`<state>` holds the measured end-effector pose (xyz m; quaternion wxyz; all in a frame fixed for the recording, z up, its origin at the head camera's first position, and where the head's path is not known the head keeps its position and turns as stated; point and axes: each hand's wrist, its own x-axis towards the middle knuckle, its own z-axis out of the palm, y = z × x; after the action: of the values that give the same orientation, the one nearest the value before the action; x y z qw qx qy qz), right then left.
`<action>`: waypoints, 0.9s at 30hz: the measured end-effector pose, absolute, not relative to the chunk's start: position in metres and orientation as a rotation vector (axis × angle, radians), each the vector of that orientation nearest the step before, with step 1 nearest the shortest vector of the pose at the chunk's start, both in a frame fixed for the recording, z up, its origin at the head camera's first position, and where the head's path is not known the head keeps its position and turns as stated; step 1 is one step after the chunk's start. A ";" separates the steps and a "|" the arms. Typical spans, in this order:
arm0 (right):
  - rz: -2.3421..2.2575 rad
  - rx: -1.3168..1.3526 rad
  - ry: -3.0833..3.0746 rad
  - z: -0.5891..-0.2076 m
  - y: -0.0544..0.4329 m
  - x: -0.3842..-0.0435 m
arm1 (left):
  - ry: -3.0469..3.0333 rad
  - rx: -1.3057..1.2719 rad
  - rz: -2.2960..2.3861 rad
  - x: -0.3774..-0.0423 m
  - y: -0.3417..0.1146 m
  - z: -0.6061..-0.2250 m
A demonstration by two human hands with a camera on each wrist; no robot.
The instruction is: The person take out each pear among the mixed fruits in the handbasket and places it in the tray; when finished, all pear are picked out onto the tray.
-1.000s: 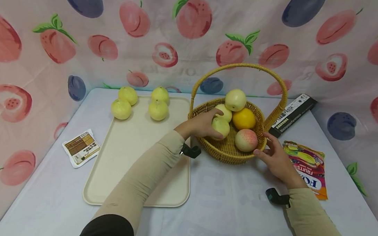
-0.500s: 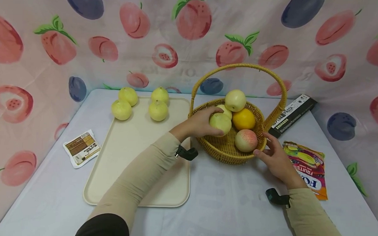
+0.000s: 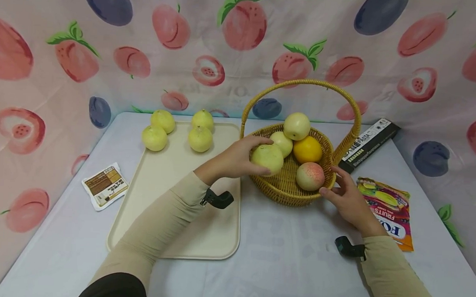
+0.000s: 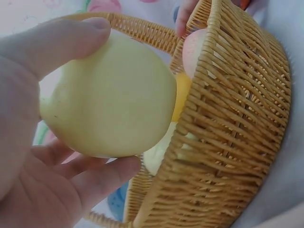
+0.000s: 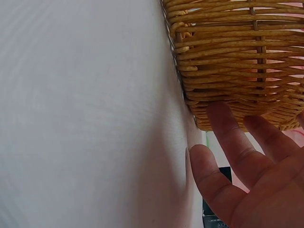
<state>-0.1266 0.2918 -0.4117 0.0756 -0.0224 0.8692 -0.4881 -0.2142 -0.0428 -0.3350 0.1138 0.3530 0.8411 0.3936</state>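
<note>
My left hand (image 3: 237, 159) grips a round pale yellow-green fruit (image 3: 267, 159) between thumb and fingers, over the left rim of the wicker basket (image 3: 277, 197). In the left wrist view the fruit (image 4: 114, 99) sits above the basket rim, with the fingers beneath it. Inside the basket lie two pale fruits (image 3: 296, 126), an orange (image 3: 308, 149) and a peach (image 3: 310, 176). My right hand (image 3: 348, 200) rests against the basket's right side. In the right wrist view its extended fingers (image 5: 232, 135) touch or nearly touch the woven wall; the thumb is hidden there.
A cream tray (image 3: 181, 199) stands left of the basket, with several yellow-green fruits (image 3: 200, 139) at its far end. A small food packet (image 3: 105, 186) lies left of it. A black pasta box (image 3: 369, 144) and a candy bag (image 3: 387, 210) are at the right.
My left hand has lifted the yellow-green fruit from among the others and moved left with it to the basket's rim. The right hand and the basket have stayed in place.
</note>
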 end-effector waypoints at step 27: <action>-1.460 -0.060 2.604 -0.414 0.292 -0.128 | 2.478 0.919 1.231 -0.190 -0.122 -0.334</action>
<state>-0.1281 0.2922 -0.4140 0.0776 -0.0201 0.8695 -0.4874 -0.1898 -0.1224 -0.3342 0.1127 0.3132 0.8444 0.4197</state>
